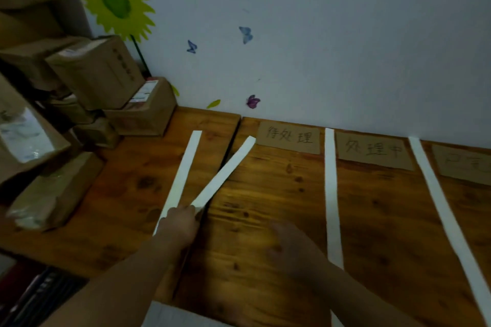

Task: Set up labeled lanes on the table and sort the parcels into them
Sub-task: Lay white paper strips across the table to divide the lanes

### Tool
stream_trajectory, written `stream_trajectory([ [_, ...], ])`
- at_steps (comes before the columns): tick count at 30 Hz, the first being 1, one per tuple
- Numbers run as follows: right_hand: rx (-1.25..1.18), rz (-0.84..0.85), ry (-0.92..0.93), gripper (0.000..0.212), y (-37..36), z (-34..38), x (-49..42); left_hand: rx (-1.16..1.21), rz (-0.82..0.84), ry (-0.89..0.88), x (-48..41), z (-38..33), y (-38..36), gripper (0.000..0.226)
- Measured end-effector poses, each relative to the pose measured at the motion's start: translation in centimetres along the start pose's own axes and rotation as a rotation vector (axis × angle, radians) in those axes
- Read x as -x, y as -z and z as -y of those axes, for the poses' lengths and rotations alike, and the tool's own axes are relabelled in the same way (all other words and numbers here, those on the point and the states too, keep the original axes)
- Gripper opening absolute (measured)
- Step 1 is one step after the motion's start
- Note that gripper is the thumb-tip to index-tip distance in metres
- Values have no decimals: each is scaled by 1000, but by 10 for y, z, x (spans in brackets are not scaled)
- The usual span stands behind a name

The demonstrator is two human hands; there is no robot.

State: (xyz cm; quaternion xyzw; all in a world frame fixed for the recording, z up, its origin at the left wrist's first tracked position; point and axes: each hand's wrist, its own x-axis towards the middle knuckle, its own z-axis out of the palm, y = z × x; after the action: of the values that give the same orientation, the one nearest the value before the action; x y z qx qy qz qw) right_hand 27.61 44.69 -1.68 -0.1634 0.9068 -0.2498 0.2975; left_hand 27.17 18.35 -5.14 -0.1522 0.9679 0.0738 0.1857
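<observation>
Head: left hand (181, 221) pinches strip (225, 170), arm outstretched.

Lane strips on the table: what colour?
Plain white strips, clear against the brown wooden table. Head view, the only one.

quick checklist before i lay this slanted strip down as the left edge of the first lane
1. Left hand gripping the near end of the slanted white paper strip: ok.
2. Slanted strip parallel to the straight white paper strip on its right: not ok, its far end leans toward that strip.
3. Brown cardboard labels set along the back: ok; the rightmost is cut off by the frame.
4. Right hand free to press: cannot tell, blurred.
5. Brown cardboard parcels off the lanes: ok, stacked at left.
</observation>
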Motion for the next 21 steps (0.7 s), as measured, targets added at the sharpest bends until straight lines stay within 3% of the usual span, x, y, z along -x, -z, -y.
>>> stream_trajectory([
  [5,-37,59,-115,60,-55,49,-26,-20,-15,-145,-24,38,-19,35],
  [10,-58,21,-172,57,-68,67,-27,184,-12,-73,-34,37,-11,45],
  [13,-74,-3,-180,55,-69,70,-28,248,0,-43,-38,32,-9,40],
  [17,-71,-11,-189,53,-77,69,-30,125,-42,-95,-39,30,-5,26],
  [21,-90,13,-216,53,-83,71,-27,-12,-60,-221,-33,27,-1,31],
])
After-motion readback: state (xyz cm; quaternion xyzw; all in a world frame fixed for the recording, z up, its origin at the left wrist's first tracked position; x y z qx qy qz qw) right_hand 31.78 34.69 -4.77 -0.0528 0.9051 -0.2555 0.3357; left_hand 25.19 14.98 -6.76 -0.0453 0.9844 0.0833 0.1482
